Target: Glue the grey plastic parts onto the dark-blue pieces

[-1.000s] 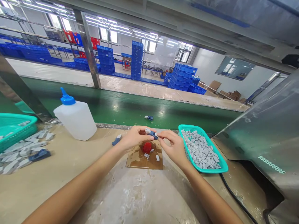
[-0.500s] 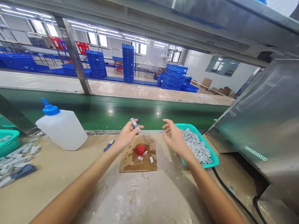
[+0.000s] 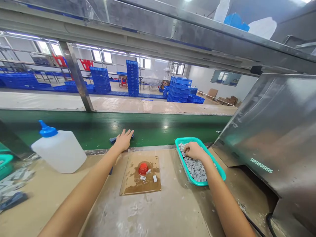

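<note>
Belt (image 3: 153, 131) lies beneath your left hand (image 3: 122, 142), spread and gripping nothing; your right hand (image 3: 196, 151) curls into gray pieces (image 3: 196, 170), its hold hidden

The bench (image 3: 170, 217) bears a bottle (image 3: 60, 153), board (image 3: 138, 189) — teal basket (image 3: 202, 183) too.

The left hand (image 3: 123, 141) was spread over the glossy green belt (image 3: 153, 133), just beside a dark-blue plastic piece (image 3: 113, 140), while the right hand (image 3: 195, 151) was curled among small light-grey pieces (image 3: 197, 170) in a turquoise plastic basket (image 3: 220, 172). Between the forearms (image 3: 90, 182), a round red object (image 3: 143, 169) stood on a wet, brown, four-sided board (image 3: 134, 190) on the tan surface (image 3: 48, 192).
</note>
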`<state>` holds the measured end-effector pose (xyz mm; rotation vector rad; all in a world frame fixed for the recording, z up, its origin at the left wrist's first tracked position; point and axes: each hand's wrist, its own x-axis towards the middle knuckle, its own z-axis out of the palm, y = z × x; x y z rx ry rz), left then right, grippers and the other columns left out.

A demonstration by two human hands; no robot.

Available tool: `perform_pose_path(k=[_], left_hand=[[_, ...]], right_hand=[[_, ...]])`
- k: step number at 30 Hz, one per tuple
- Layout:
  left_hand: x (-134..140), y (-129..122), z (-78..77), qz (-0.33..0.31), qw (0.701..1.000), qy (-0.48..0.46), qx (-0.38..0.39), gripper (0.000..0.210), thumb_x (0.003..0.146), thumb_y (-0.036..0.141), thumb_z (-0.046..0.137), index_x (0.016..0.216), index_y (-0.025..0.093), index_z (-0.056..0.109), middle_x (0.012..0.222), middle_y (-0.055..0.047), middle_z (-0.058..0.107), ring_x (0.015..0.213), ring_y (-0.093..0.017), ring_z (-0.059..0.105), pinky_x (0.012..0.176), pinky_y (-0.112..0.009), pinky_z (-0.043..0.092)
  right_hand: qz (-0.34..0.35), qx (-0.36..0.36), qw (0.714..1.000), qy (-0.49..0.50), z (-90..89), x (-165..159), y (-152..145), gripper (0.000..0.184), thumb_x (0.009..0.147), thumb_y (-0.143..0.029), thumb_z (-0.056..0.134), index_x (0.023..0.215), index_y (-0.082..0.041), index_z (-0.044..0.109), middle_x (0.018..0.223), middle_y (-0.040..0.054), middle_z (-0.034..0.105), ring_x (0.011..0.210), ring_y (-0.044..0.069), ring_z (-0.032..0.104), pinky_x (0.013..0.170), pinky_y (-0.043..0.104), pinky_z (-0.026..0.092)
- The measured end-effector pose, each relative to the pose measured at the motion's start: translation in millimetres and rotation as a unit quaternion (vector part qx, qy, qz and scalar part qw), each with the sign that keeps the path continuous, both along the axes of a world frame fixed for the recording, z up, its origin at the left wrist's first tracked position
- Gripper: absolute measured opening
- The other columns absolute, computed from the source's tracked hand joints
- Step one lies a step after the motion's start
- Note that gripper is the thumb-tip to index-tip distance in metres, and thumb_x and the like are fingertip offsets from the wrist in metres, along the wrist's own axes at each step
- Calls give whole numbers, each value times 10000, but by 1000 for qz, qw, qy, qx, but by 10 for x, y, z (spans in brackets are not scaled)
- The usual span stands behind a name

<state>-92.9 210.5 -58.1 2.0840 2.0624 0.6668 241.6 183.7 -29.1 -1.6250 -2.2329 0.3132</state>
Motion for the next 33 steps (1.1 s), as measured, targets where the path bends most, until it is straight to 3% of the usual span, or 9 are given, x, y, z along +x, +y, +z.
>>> perform_pose_path(k=[5,9,14,16,18,22,25,28,33], left_hand=[[3,17,102,25,990,-141,-9,332,579,42,426,872,107,567,999,-198,568,1098,-347,433,920,-487,285],[82,-162,257,40,950,-309,-3,276,601,88,443,860,152,514,829,-94,552,916,-252,543,819,-400,401],[431,-691,432,3,857,-512,-51,205,618,88,452,803,155,507,603,10,479,527,-94,486,541,-248,422],[577,-930,494,-42,740,-659,-128,226,605,123,571,827,149,538,513,60,401,454,-58,378,456,-203,334],[694,-1118,549,-73,687,-702,-176,212,592,180,650,788,132,582,494,72,381,449,-36,325,439,-189,282],[817,-1290,612,-92,664,-709,-218,221,590,287,689,715,116,629,581,21,494,504,-41,381,461,-197,284],[841,-1311,606,-131,632,-730,-227,240,564,302,713,710,126,638,618,3,526,556,-57,426,479,-193,297],[837,-1315,592,-149,632,-732,-204,258,546,283,724,742,139,636,644,5,547,546,-49,419,484,-187,301],[801,-1328,633,-121,745,-647,-108,184,530,267,706,619,161,584,615,30,545,559,-75,453,520,-212,340]], right_hand=[[-37,10,997,63,65,45,-2,186,580,-34,541,549,-161,673,608,48,677,619,187,625,548,240,450],[-49,16,990,130,153,-35,-38,86,641,-154,589,653,-142,673,658,58,677,652,186,633,587,252,485],[33,16,956,290,253,-388,-215,161,636,-204,626,776,-135,664,793,66,661,714,168,630,639,258,517],[80,21,934,347,293,-573,-348,164,642,-206,628,792,-153,669,814,64,648,713,164,621,655,285,523],[119,36,921,368,329,-742,-501,113,675,-205,608,760,-180,679,837,63,633,756,163,608,683,301,521],[196,82,904,370,357,-956,-748,157,705,-148,593,752,-255,698,1010,46,590,975,180,539,873,367,438],[226,60,882,410,321,-1012,-805,211,708,-136,602,777,-312,695,1125,6,542,1075,181,479,929,379,395],[234,30,860,452,277,-1018,-788,183,693,-158,630,761,-315,696,1101,5,543,1025,168,501,891,351,425],[219,58,878,421,291,-1004,-785,134,684,-150,627,755,-244,688,822,25,586,749,129,559,655,266,493]])
